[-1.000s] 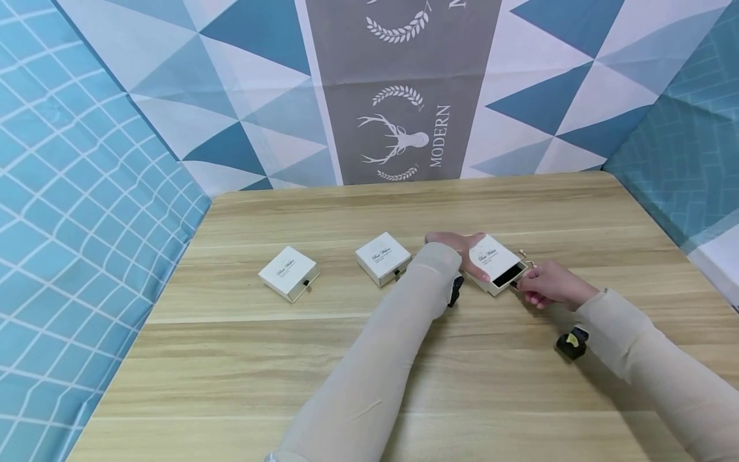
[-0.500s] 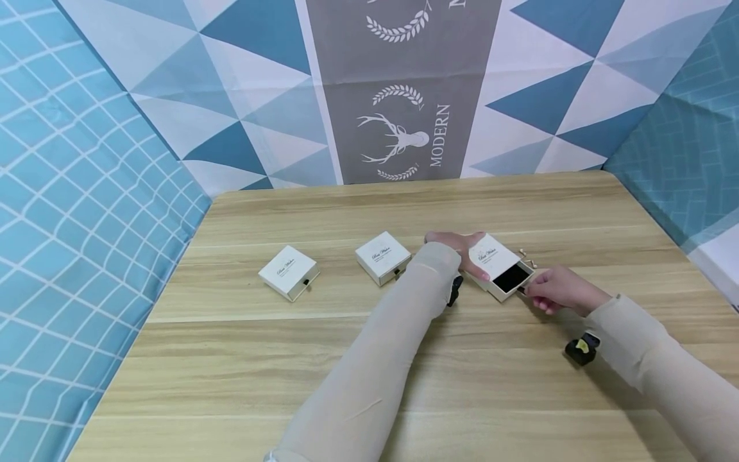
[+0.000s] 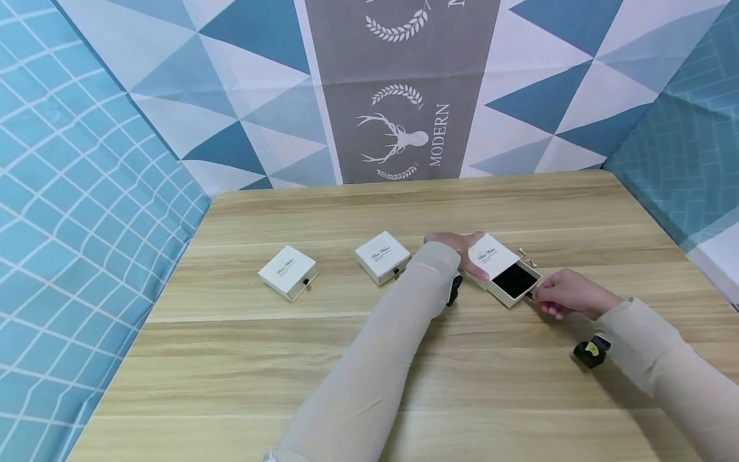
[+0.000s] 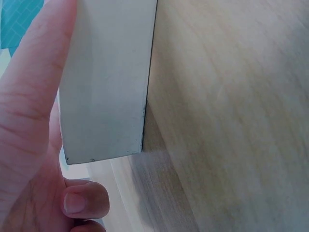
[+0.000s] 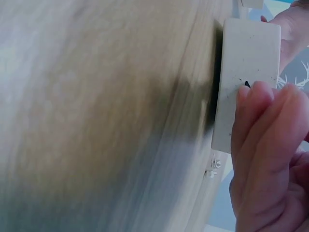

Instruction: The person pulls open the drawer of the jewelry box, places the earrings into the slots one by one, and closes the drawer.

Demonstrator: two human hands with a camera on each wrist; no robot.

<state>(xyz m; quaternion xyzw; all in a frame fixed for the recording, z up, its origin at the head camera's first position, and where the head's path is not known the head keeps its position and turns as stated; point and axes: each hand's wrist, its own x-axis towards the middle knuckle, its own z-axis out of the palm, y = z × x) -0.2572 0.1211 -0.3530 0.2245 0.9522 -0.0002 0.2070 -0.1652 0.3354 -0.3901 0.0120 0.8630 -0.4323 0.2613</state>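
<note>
A small white drawer box (image 3: 491, 252) printed "Best Wishes" lies to the right of the table's middle. From its back left, my left hand (image 3: 458, 244) holds the box's cover with thumb and fingers spread to either side. In the left wrist view the thumb lies along the box's plain side wall (image 4: 106, 87). The drawer (image 3: 514, 282) sticks well out of the cover, showing a black inside with nothing visible on it. My right hand (image 3: 568, 293) pinches the black pull tab (image 3: 529, 296) at the drawer's front; fingertips mostly hide the tab in the right wrist view.
Two similar white boxes, both closed, stand further left: one near the middle (image 3: 383, 257) and one at the left (image 3: 288, 273). Small gold-coloured pieces (image 3: 532, 262) lie just behind the open drawer. A patterned cloth wall (image 3: 231, 128) rises behind the wooden table (image 3: 260, 372).
My right hand has moved right and toward me, sliding the drawer further out, so more of its black inside shows. The left hand and the box's cover have stayed in place.
</note>
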